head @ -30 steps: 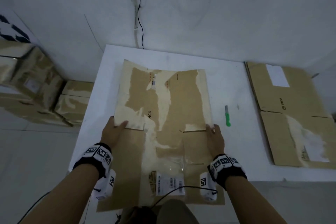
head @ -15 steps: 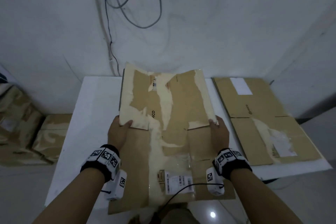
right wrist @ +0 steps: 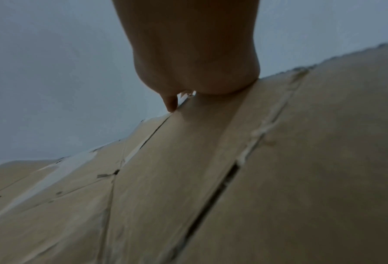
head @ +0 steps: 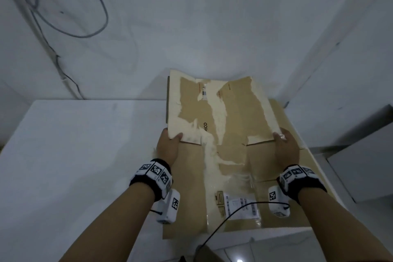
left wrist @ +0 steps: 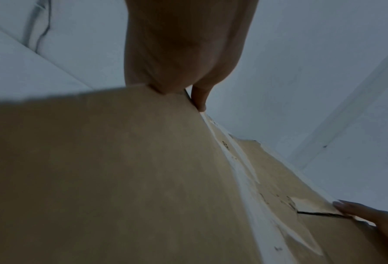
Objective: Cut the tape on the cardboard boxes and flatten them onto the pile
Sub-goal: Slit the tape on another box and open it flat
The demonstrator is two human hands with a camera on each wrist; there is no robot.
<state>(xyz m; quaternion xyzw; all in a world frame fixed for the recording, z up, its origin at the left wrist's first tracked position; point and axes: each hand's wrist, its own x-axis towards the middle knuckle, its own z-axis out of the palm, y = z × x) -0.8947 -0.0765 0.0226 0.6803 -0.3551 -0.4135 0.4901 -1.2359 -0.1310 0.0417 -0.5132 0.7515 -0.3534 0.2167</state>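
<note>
Both hands are clamped on the same flattened cardboard box [head: 223, 151], one on each side edge. Left hand [head: 169, 147] pinches the 9 o'clock edge, thumb on top, fingers tucked underneath; the left wrist view shows that thumb [left wrist: 198, 96] pressed along the edge of the sheet. Right hand [head: 286, 149] does the same at the 3 o'clock edge, thumb over the top face, and the right wrist view has the hand [right wrist: 195, 53] curled round the board with one fingertip [right wrist: 171, 105] poking down past the edge.

Box itself is one big brown sheet with the outer paper ripped off in pale streaks, flaps splayed out, a white shipping label [head: 238, 208] stuck near the 6 o'clock end. Far end tips up toward the wall, near end hangs past the table edge toward the person.

Under its 3 o'clock side you can see the pile of flattened cardboard [head: 285, 121] lying on the white table [head: 74, 155], so the held sheet sits partly over the pile, but I can't tell if it's touching it.

Both wrists wear black bands with checkered marker tags. A dark cable [head: 225, 221] trails across the near end of the box. At 11 o'clock a grey cable [head: 102, 21] loops on the white wall.
</note>
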